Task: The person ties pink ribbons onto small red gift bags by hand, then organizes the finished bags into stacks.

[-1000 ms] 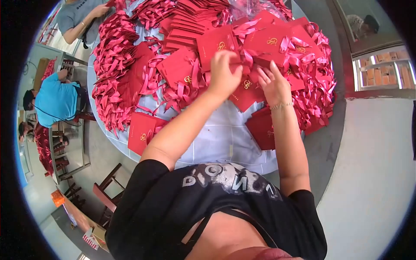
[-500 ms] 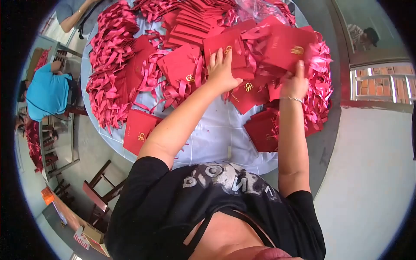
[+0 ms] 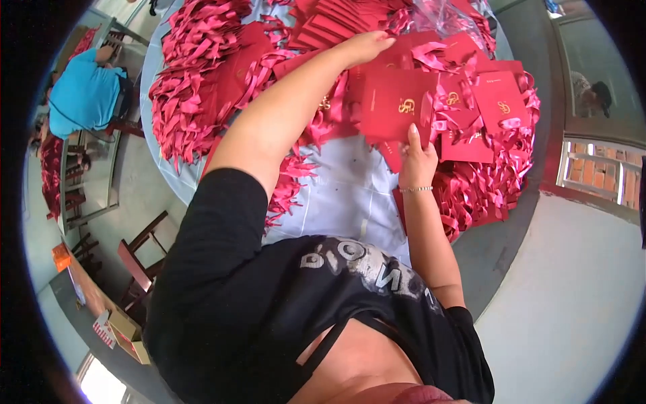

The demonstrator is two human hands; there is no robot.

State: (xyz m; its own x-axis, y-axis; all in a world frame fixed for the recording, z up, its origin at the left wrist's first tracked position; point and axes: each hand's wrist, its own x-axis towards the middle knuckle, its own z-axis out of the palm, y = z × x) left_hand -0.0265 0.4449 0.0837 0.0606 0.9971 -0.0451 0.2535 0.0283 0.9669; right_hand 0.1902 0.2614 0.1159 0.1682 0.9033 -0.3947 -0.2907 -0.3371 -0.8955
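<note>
Flat red gift bags with pink-red ribbon handles and gold lettering cover the round table. My right hand (image 3: 418,160) holds a red gift bag (image 3: 387,111) by its lower right corner, thumb on top and the other fingers hidden beneath. My left hand (image 3: 369,47) reaches over the far middle of the pile, beside more red bags (image 3: 407,46). Its fingers are drawn together and partly hidden, so what they grip does not show. Another red gift bag (image 3: 501,101) lies to the right among loose ribbons.
Heaped ribbons (image 3: 182,101) fill the table's left side, and more ribbons (image 3: 481,195) hang at the right. Clear plastic wrap (image 3: 441,17) lies at the back. A person in a blue shirt (image 3: 84,94) is at the far left, near a wooden chair (image 3: 138,262).
My left hand has moved away from a bag and farther back across the pile. My right hand has come left and nearer with a bag in it. The view has shifted.
</note>
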